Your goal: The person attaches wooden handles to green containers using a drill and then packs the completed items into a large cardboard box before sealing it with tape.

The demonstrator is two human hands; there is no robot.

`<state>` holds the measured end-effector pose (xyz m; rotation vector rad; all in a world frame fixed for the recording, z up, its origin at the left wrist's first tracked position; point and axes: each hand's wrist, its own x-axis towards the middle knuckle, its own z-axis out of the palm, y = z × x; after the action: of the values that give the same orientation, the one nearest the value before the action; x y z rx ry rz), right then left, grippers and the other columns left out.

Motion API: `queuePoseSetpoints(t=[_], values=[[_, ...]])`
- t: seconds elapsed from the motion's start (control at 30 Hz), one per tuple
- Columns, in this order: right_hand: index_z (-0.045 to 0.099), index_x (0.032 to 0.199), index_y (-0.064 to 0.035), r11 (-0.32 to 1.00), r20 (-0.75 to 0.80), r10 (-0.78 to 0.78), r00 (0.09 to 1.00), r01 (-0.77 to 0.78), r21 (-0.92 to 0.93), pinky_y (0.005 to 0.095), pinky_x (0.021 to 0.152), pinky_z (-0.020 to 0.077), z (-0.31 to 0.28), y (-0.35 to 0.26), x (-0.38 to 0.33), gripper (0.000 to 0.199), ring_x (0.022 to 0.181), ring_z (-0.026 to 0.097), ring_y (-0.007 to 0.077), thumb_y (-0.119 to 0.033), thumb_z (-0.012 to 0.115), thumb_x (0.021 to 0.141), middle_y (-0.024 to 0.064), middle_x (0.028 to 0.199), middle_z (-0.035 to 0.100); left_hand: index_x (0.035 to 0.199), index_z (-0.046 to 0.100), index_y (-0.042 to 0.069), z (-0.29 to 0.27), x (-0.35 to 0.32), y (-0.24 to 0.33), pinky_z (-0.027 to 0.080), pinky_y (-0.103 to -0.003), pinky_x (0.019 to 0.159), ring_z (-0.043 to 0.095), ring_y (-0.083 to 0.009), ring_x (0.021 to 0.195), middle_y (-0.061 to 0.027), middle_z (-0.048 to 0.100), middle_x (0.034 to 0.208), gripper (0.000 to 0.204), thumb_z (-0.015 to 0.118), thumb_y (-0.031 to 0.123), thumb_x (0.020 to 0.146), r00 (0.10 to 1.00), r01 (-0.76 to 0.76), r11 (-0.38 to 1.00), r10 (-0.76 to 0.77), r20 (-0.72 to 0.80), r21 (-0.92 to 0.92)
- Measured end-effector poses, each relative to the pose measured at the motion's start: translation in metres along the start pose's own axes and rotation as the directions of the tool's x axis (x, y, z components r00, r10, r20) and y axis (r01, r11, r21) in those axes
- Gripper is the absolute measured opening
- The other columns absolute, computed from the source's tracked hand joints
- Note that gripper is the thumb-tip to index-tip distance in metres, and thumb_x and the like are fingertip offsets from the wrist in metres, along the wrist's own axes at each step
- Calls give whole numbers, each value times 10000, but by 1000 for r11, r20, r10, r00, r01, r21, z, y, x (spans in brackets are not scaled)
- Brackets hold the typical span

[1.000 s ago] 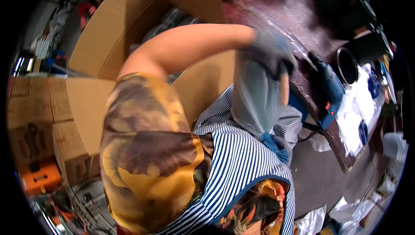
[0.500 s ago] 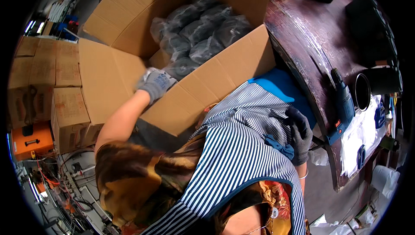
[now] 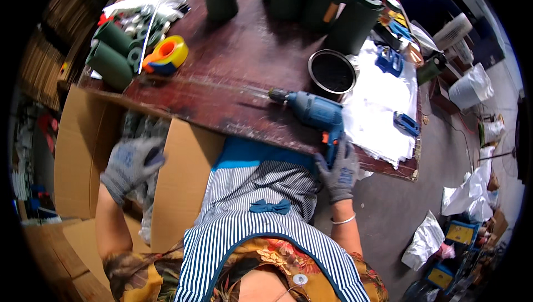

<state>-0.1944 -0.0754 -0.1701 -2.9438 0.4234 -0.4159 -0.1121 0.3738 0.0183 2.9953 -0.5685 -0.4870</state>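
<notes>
Fingers (image 3: 345, 155) of the right hand (image 3: 338, 171), in a grey knit glove, curl closed around the grip of the blue electric drill (image 3: 313, 112), which lies on its side at the near edge of the dark wooden desk (image 3: 239, 58), its bit pointing left along the desk. Over on the other side, the left hand (image 3: 130, 164), gloved the same way, hangs above the open cardboard box (image 3: 83, 152) beside the desk, fingers bent loosely with a grey plastic-wrapped bundle (image 3: 145, 191) under them; whether they actually grip it cannot be told. More grey wrapped packs (image 3: 139, 125) sit in the box just under the desk's edge. Between the two arms shows the person's blue-and-white striped apron (image 3: 250, 219) with a small blue bow. On the desk, just beyond the drill, stands an open round metal tin (image 3: 333, 71), and white plastic sheeting (image 3: 380, 107) spreads to its right with a small blue clip-like part (image 3: 407, 124) on it. At the far left of the desk sits a yellow-and-orange tape dispenser (image 3: 166, 55), next to lying dark green cylinders (image 3: 111, 52), with taller dark green cylinders (image 3: 327, 2) standing along the back. White bags (image 3: 472, 191) lie on the grey floor to the right.
</notes>
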Motion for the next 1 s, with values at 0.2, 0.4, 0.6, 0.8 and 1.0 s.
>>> queuePoseSetpoints(t=[0.2, 0.4, 0.6, 0.8, 1.0], values=[[355, 1531, -85, 948, 61, 137, 989, -148, 281, 485, 934, 489, -8, 1, -4, 857, 1120, 528, 416, -353, 712, 800, 224, 1233, 499, 1371, 558, 73, -85, 322, 198, 482, -397, 1011, 620, -344, 1172, -185, 626, 1295, 532, 714, 264, 899, 334, -771, 615, 614, -715, 167], [338, 1551, -88, 927, 112, 124, 986, -156, 340, 467, 921, 493, -20, -8, -17, 921, 1089, 556, 399, -324, 763, 769, 221, 1182, 534, 1425, 451, 6, -46, 561, 188, 468, -474, 968, 586, -425, 1201, -288, 619, 1267, 817, 512, 655, 933, 697, -609, 621, 121, -707, -494], [331, 1556, -106, 937, 114, 210, 971, -233, 262, 465, 928, 494, -11, 21, -28, 921, 1110, 551, 386, -358, 763, 784, 211, 1222, 523, 1481, 421, 40, -18, 410, 254, 433, -492, 1035, 549, -369, 1271, -242, 540, 1396, 787, 582, 577, 928, 356, -764, 642, 332, -874, -68], [317, 1557, -107, 917, 116, 239, 964, -263, 301, 475, 920, 500, -6, 12, -16, 942, 1095, 568, 395, -365, 775, 775, 212, 1218, 533, 1140, 695, 302, -71, 442, 246, 283, -549, 1177, 476, -256, 1308, 7, 602, 1254, 303, 666, 332, 839, 108, -479, 191, 981, -158, 857], [311, 1557, -113, 909, 122, 217, 968, -246, 337, 462, 826, 541, 2, 22, -10, 963, 978, 627, 400, -382, 785, 763, 214, 1137, 561, 1076, 716, 238, -81, 416, 199, 485, -416, 932, 616, -238, 1069, -19, 633, 1107, 264, 682, 215, 815, 293, -279, 488, 864, -410, 827]])
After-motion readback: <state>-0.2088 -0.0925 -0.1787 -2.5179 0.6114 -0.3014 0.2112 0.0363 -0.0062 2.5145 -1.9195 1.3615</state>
